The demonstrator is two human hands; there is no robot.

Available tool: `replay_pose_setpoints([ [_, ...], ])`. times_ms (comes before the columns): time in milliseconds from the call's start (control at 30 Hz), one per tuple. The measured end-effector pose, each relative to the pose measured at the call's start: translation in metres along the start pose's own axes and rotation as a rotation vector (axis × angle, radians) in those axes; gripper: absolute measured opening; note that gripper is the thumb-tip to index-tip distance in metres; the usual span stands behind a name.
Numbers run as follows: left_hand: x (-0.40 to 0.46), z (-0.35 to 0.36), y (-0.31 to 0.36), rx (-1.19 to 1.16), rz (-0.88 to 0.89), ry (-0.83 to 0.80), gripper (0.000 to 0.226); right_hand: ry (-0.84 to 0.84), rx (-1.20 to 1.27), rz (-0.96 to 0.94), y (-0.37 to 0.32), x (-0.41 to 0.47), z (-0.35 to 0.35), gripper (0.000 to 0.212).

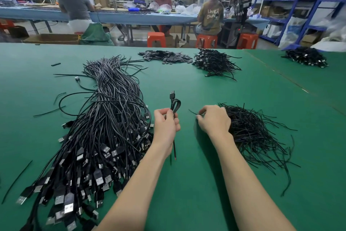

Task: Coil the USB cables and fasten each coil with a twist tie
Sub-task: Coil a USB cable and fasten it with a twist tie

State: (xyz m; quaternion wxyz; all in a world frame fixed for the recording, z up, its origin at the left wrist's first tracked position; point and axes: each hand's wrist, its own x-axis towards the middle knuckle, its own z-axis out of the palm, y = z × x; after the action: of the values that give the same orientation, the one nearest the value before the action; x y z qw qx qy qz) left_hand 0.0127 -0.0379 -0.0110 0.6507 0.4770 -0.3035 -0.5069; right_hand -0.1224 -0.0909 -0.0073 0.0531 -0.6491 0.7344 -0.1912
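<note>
Left hand (165,124) fingers grip a coiled USB cable (175,106), plug above the fingertips, tail below the palm. Right hand (213,119) fingertips pinch one twist tie (192,112) at the tie pile (256,133). Uncoiled cable bundle (104,127) lies left of both hands on the green table (206,84).

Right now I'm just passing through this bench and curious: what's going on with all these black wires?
A person is bundling USB cables. The left hand holds one coiled USB cable upright, plug on top, not yet tied. The right hand is picking at the pile of black twist ties, pinching one. A big heap of loose USB cables lies to the left on the green table, and a pile of tied coils sits farther back.
</note>
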Motion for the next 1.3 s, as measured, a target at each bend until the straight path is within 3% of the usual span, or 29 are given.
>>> replay_pose_setpoints([
  [167,-0.002,-0.003,-0.003,0.057,0.037,-0.010,0.012,-0.025,-0.133,-0.019,-0.004,-0.004,0.007,0.033],
  [233,-0.003,-0.002,-0.003,0.080,0.049,-0.013,0.013,0.010,-0.070,-0.054,-0.005,-0.008,0.007,0.032],
  [367,-0.003,-0.002,-0.004,0.114,0.084,-0.022,0.012,0.004,0.659,-0.170,-0.011,-0.018,-0.011,0.014],
  [433,-0.002,-0.003,-0.006,0.155,0.104,-0.038,0.011,-0.039,0.810,-0.270,-0.019,-0.027,-0.021,0.013],
  [600,-0.002,-0.003,-0.009,0.199,0.152,-0.091,0.007,-0.059,0.704,-0.356,-0.028,-0.041,-0.019,0.010],
  [867,-0.003,-0.002,-0.001,0.070,0.050,-0.126,0.013,-0.027,0.614,-0.374,-0.028,-0.040,-0.027,0.007],
  [1000,-0.004,-0.004,0.003,0.126,0.045,-0.113,0.017,-0.057,0.606,-0.387,-0.028,-0.040,-0.030,0.007],
  [1100,-0.004,-0.005,0.004,0.140,0.073,-0.085,0.017,-0.119,0.708,-0.346,-0.027,-0.041,-0.031,0.004],
  [1300,-0.002,-0.004,0.005,0.041,0.117,-0.017,0.018,-0.367,1.191,-0.097,-0.020,-0.043,-0.034,0.005],
])
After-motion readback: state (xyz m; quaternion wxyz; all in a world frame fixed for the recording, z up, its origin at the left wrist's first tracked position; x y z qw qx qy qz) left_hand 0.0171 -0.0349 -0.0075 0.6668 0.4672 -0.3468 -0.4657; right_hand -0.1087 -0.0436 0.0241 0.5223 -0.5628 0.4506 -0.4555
